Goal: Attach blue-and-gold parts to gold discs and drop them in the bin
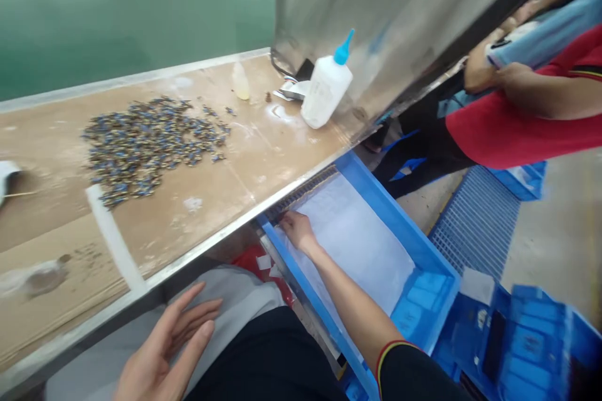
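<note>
My left hand (172, 344) hovers over my lap at the table's front edge, fingers stretched out and holding nothing. Inside the blue crate (399, 219) to the right, my right hand (296, 229) reaches to the far left corner, its fingers bent down at a row of small dark parts (305, 191) along the crate's end. The fingertips are partly hidden, and whatever they pinch is too small to name. A white sheet (357, 232) lines the crate floor. On the tabletop is a spread pile of small brass-and-blue parts (150, 144).
A white squeeze bottle with a blue nozzle (327, 88) and a smaller bottle (241, 81) stand at the back. A white strip (115, 238) lies across the table. Other blue crates (531, 344) are at lower right. A person in a red shirt (531, 125) stands beyond.
</note>
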Demonstrator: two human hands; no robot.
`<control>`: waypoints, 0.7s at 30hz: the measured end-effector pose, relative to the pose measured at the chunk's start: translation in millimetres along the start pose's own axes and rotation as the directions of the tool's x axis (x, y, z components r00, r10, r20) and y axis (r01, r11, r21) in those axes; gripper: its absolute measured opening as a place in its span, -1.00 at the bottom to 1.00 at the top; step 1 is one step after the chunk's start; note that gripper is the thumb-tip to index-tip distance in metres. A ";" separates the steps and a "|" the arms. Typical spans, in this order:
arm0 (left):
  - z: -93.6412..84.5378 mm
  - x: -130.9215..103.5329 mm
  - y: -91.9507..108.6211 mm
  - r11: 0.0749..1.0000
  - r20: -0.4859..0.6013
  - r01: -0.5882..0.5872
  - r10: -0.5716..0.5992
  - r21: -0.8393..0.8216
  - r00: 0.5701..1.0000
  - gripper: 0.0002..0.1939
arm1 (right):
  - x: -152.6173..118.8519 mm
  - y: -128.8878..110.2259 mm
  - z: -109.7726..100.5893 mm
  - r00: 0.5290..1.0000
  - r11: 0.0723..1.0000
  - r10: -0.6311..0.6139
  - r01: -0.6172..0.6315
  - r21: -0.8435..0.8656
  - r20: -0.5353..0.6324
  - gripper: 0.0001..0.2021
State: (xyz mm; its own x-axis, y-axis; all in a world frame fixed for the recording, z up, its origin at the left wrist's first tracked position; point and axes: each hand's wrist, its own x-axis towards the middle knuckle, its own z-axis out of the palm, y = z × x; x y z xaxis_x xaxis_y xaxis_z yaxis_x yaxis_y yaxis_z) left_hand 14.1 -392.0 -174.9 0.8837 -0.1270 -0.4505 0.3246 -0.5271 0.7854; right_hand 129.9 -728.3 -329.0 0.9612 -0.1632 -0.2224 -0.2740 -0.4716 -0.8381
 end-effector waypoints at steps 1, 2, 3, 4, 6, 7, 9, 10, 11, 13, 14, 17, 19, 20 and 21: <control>0.0 -3.0 1.7 0.999 -0.002 0.027 -0.027 -0.047 1.000 -0.27 | -6.6 -6.8 -5.5 0.999 1.000 -0.021 0.022 0.016 -0.035 -0.70; 0.3 -6.4 3.3 0.995 -0.019 0.043 -0.045 -0.088 0.999 -0.29 | -14.2 -14.7 -12.0 0.996 0.998 -0.043 0.046 0.036 -0.079 -0.69; 0.6 -9.6 4.7 0.992 -0.046 0.045 -0.050 -0.118 0.998 -0.31 | -22.2 -23.7 -19.4 0.989 0.996 -0.064 0.071 0.057 -0.130 -0.68; 1.0 -12.4 5.6 0.989 -0.073 0.040 -0.050 -0.142 0.996 -0.34 | -29.9 -34.4 -27.2 0.979 0.992 -0.079 0.095 0.079 -0.190 -0.65; 1.3 -16.9 6.6 0.984 -0.121 0.025 -0.047 -0.177 0.992 -0.40 | -42.1 -62.9 -40.9 0.941 0.982 -0.106 0.150 0.114 -0.323 -0.63; 1.0 -18.6 6.7 0.981 -0.135 0.018 -0.044 -0.192 0.990 -0.42 | -45.8 -81.8 -45.0 0.919 0.973 -0.130 0.191 0.131 -0.372 -0.64; -1.1 -22.3 6.8 0.977 -0.156 0.017 -0.051 -0.214 0.986 -0.44 | -46.9 -128.0 -43.3 0.897 0.937 -0.232 0.310 0.160 -0.377 -0.70; -3.2 -24.5 6.5 0.976 -0.152 0.025 -0.059 -0.216 0.987 -0.45 | -43.9 -153.7 -36.9 0.896 0.913 -0.312 0.375 0.161 -0.316 -0.75; -5.9 -26.9 5.9 0.977 -0.125 0.031 -0.058 -0.212 0.991 -0.45 | -38.3 -179.5 -27.2 0.889 0.886 -0.402 0.438 0.153 -0.218 -0.80; -13.0 -32.7 2.2 0.978 -0.077 0.028 -0.044 -0.205 0.996 -0.44 | -21.2 -225.9 -0.8 0.831 0.827 -0.556 0.552 0.105 0.012 -0.87; -17.0 -36.0 -1.2 0.978 -0.076 0.020 -0.037 -0.208 0.996 -0.44 | -11.1 -244.6 13.9 0.788 0.793 -0.609 0.604 0.078 0.092 -0.86; -29.4 -47.8 -19.9 0.966 -0.148 0.001 -0.040 -0.257 0.988 -0.42 | 15.3 -279.9 54.1 0.690 0.696 -0.690 0.715 -0.060 0.221 -0.83; -38.3 -58.9 -39.5 0.952 -0.230 0.022 -0.096 -0.305 0.968 -0.41 | 25.4 -291.1 73.2 0.665 0.626 -0.686 0.746 -0.226 0.294 -0.82; -43.7 -66.2 -51.2 0.946 -0.271 0.040 -0.133 -0.323 0.954 -0.40 | 28.2 -295.4 80.2 0.660 0.579 -0.670 0.751 -0.317 0.340 -0.82; -50.3 -74.8 -63.5 0.942 -0.310 0.057 -0.166 -0.332 0.936 -0.38 | 29.8 -299.6 85.7 0.656 0.527 -0.650 0.752 -0.396 0.383 -0.82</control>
State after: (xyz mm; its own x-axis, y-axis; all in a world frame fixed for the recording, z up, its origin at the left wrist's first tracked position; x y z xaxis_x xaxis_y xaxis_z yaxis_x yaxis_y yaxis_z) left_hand -55.6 -306.7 -169.8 0.8781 0.2292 -0.4201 0.4676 -0.2243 0.8550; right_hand 243.4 -517.6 -127.2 0.8212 0.5315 0.2077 0.5662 -0.7140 -0.4119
